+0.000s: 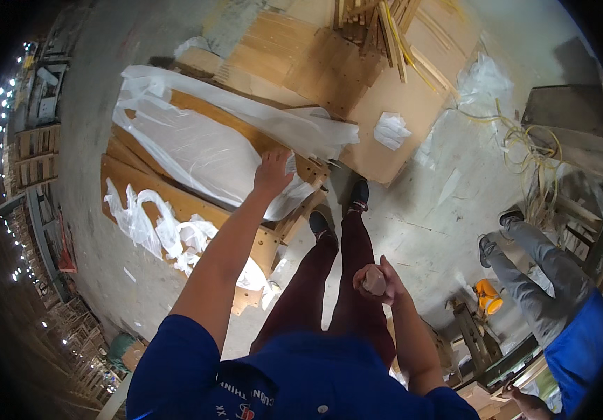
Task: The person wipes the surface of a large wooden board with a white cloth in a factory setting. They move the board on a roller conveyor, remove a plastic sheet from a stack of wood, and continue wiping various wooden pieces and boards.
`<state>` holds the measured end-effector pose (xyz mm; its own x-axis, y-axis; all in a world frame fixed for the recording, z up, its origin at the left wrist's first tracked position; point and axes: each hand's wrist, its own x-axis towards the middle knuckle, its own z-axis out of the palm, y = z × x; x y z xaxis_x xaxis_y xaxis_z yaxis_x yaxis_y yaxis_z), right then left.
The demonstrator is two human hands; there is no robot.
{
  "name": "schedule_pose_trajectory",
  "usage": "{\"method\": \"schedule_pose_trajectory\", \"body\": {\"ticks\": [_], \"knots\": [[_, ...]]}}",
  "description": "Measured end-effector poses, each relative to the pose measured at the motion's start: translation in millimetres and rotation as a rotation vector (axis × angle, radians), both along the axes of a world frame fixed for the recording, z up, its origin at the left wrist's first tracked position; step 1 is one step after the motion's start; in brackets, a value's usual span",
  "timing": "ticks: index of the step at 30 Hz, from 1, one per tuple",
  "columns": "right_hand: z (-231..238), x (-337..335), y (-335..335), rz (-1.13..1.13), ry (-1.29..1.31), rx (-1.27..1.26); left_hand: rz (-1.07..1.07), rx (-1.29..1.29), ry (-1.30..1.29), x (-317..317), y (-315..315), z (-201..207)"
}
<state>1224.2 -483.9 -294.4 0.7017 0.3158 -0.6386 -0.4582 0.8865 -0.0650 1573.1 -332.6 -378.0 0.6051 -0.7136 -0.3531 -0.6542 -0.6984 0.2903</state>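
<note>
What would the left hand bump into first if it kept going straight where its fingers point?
The left hand already rests on the white plastic sheet over the wooden boards; going on, it would probably just slide over more plastic.

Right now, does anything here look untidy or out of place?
Yes. Crumpled white plastic sheeting lies loose over the stacked wooden panels under the left hand, and yellow cord lies tangled on the floor.

Daylight is moderate and even across the centre. Point lights glare at 9 o'clock. Fisheye distortion bends edges; the rim is black-vignetted. Slight motion blur throughout.
</note>
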Motion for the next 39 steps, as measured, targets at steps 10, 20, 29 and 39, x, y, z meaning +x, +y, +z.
{"method": "schedule_pose_trajectory", "body": {"ticks": [10, 20, 29, 39], "knots": [[-82.5, -18.5, -42.9, -0.232, -0.014, 0.092, -0.414, 0.617, -0.082, 57.8, -125.6, -180.2], [-139.0, -37.4, -43.0, -0.498, 0.156, 0.1, -0.079, 0.634, 0.093, 88.8, -90.7, -310.0], [-77.9, 7.8, -45.5, -0.388, 0.076, 0.158, -0.047, 0.579, -0.516, 296.9, -50.0, -20.4], [-6.3, 95.3, -72.5, -0.236, 0.091, -0.054, 0.848, 0.9, -1.064, 47.0, 384.8, 581.9]]}}
